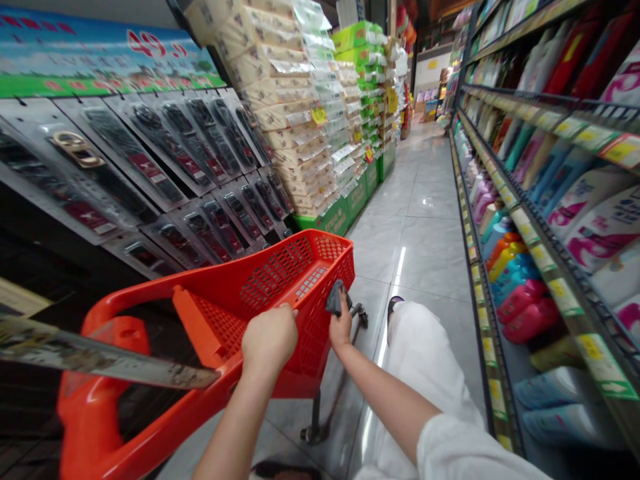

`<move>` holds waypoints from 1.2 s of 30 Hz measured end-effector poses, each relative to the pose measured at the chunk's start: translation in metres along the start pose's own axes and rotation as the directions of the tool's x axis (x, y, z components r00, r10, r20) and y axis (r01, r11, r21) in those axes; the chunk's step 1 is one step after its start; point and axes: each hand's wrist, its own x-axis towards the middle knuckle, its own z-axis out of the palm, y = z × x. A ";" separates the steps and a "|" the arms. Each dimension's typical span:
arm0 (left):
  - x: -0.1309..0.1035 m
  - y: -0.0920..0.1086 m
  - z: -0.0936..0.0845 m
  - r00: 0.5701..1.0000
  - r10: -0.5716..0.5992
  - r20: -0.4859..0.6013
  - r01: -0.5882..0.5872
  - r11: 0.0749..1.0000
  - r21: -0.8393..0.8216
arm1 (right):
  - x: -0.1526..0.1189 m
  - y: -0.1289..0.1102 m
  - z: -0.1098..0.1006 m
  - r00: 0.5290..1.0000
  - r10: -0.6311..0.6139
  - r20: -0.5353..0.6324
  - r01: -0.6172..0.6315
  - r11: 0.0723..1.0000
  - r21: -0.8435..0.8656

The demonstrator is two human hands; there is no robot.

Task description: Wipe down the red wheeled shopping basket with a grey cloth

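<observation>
A red plastic shopping cart (280, 267) with perforated basket walls stands at the centre left, and its basket shows nothing inside. My left hand (270, 337) is closed over the cart's near side rim, fingers wrapped out of sight behind it. Lower and to the right, my right hand (341, 323) holds a dark grey cloth (335, 298) against the outer wall of the basket, close to its front corner. The cart's handle end curves round at the lower left.
Packaged belts (185, 133) hang on the left under a blue banner (100, 53). Stacked tissue packs (295, 127) stand behind the cart. Shelves of bottles (520, 300) line the right side. A worn metal bar (100, 353) crosses the lower left. Tiled floor (430, 200) runs between.
</observation>
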 end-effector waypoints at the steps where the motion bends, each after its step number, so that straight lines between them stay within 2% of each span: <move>1: 0.000 0.000 0.000 1.000 0.004 -0.002 -0.004 1.000 0.004 | -0.009 0.008 -0.004 0.997 0.082 0.005 -0.081 0.997 -0.016; 3: -0.001 0.000 0.000 1.000 0.012 -0.010 -0.012 1.000 0.015 | -0.012 0.017 -0.009 0.971 0.238 -0.017 -0.238 0.970 -0.037; 5: -0.002 0.001 -0.001 1.000 0.013 -0.014 -0.012 1.000 0.021 | 0.002 0.014 -0.005 0.951 0.306 -0.048 -0.307 0.951 -0.040; 7: -0.002 0.001 -0.001 1.000 0.005 -0.003 -0.005 1.000 0.018 | 0.019 -0.001 0.006 0.964 0.254 -0.075 -0.255 0.967 -0.013; 9: -0.001 0.002 -0.002 1.000 -0.009 0.010 0.009 1.000 0.007 | 0.022 -0.017 0.017 0.987 0.141 -0.077 -0.141 0.990 0.006; 11: -0.001 0.003 -0.002 1.000 -0.018 0.013 0.018 1.000 0.000 | 0.005 -0.025 0.022 1.000 0.008 -0.025 -0.008 1.000 -0.005; 14: -0.001 0.003 -0.002 1.000 -0.017 0.003 0.017 1.000 0.009 | -0.038 -0.015 0.015 0.987 -0.100 0.122 0.104 0.994 -0.025; 15: -0.001 0.004 -0.002 1.000 -0.017 0.002 0.017 1.000 0.011 | -0.048 -0.009 0.010 0.985 -0.091 0.145 0.095 0.995 -0.016; 17: -0.002 0.004 -0.002 1.000 -0.019 0.002 0.019 1.000 0.009 | -0.052 0.003 0.000 0.995 0.031 0.090 -0.031 1.000 -0.006; 19: -0.003 0.005 -0.003 1.000 -0.021 0.006 0.021 1.000 0.002 | -0.032 0.008 -0.006 0.981 0.191 -0.026 -0.191 0.982 0.002; 21: -0.004 0.005 -0.003 1.000 -0.020 0.009 0.020 1.000 -0.003 | 0.000 0.005 -0.005 0.960 0.262 -0.098 -0.263 0.965 0.004; 23: -0.004 0.004 -0.003 1.000 -0.023 0.015 0.023 1.000 -0.005 | 0.026 -0.004 0.003 0.962 0.247 -0.115 -0.247 0.969 0.012; 25: -0.003 0.003 -0.003 1.000 -0.024 0.014 0.024 1.000 -0.008 | 0.031 -0.015 0.013 0.968 0.218 -0.124 -0.215 0.976 0.040; 27: -0.003 0.002 -0.003 1.000 -0.024 0.015 0.025 1.000 -0.012 | 0.012 -0.023 0.020 0.980 0.172 -0.099 -0.165 0.983 0.078; 29: -0.002 0.001 -0.002 1.000 -0.024 0.017 0.024 1.000 -0.013 | -0.020 -0.027 0.019 0.993 0.117 -0.010 -0.115 0.986 0.122; 32: -0.001 -0.001 -0.002 0.999 -0.028 0.023 0.028 1.000 -0.012 | -0.054 -0.033 0.006 0.986 0.127 0.110 -0.149 0.963 0.225; 34: -0.002 -0.002 -0.001 0.999 -0.029 0.018 0.030 1.000 -0.010 | -0.047 -0.042 -0.005 0.983 0.152 0.100 -0.173 0.953 0.250; 36: -0.003 -0.003 -0.001 1.000 -0.026 0.014 0.026 1.000 -0.008 | -0.018 -0.054 -0.015 0.992 0.116 0.055 -0.125 0.969 0.213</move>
